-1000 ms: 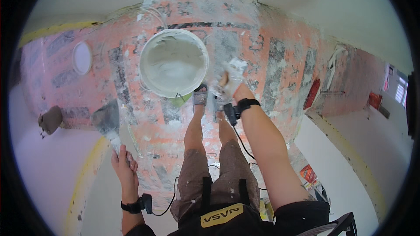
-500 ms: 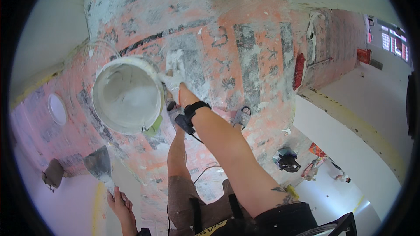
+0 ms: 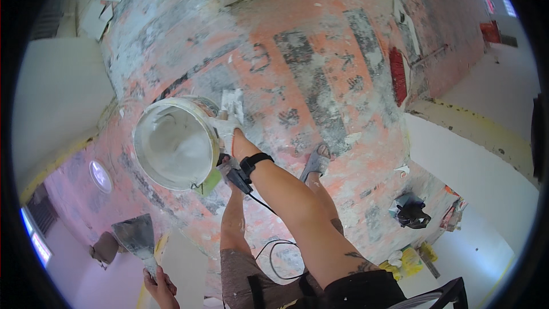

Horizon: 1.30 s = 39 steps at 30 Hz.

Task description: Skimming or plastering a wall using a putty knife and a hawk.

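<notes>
My left hand (image 3: 160,289), low at the left, is closed round the handle of a wide putty knife (image 3: 135,234), its grey blade pointing up and away. A large white bucket (image 3: 140,154) stands left of the middle, its inside coated with white paste (image 3: 177,143). At its right side is my right hand (image 3: 226,126), white with paste or a glove. Its fingers are closed on a white-smeared trowel (image 3: 233,104), whose flat blade points away from me over the floor. The bucket partly hides the grip, and I cannot tell whether the hand touches its wall.
My sandalled feet (image 3: 317,159) stand on red floor covering (image 3: 251,194) streaked with white. A black bag (image 3: 413,215) and yellow bags (image 3: 410,262) lie to the right. A green piece (image 3: 209,183) lies by the bucket; low white walls (image 3: 469,166) edge the floor.
The view has turned and shifted, so the bucket appears a little lower and further right. Both hands keep their tools, and the putty knife's blade shows more upright.
</notes>
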Available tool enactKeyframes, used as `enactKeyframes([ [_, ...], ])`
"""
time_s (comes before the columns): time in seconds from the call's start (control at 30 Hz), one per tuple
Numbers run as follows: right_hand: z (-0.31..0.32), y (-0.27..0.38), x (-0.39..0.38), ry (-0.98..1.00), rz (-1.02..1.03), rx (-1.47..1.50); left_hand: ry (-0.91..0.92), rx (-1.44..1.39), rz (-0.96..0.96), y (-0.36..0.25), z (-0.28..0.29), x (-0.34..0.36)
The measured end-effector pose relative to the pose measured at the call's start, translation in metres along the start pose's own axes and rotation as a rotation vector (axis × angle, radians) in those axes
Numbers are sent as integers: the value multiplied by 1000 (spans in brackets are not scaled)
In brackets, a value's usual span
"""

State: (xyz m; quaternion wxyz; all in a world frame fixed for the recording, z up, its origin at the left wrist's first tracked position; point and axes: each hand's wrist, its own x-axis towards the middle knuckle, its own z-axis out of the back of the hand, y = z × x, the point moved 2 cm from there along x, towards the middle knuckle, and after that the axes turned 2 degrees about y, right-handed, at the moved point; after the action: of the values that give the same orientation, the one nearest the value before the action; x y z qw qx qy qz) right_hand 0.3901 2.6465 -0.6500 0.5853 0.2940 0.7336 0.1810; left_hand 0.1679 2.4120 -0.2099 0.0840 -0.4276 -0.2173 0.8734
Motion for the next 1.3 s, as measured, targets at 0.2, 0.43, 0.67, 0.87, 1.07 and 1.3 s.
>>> enactKeyframes([
  [0.2, 89, 117, -81, 24, -166, 405, -20, 109, -72, -33, -46, -70],
  [0.43, 399, 91, -124, -52, 58, 852, 187, 291, -213, -87, -205, -124],
  [0.67, 531, 80, -218, -212, 247, 1099, 574, 634, -339, -151, -367, -196],
  [0.87, 586, 5, -286, -289, 214, 1355, 865, 837, -400, -169, -477, -238],
  [1.07, 593, -47, -400, -757, 84, 636, 868, 828, -435, -188, -467, -245],
  [1.3, 529, -20, -574, -1000, -119, 492, 931, 622, -432, -233, -352, -222],
])
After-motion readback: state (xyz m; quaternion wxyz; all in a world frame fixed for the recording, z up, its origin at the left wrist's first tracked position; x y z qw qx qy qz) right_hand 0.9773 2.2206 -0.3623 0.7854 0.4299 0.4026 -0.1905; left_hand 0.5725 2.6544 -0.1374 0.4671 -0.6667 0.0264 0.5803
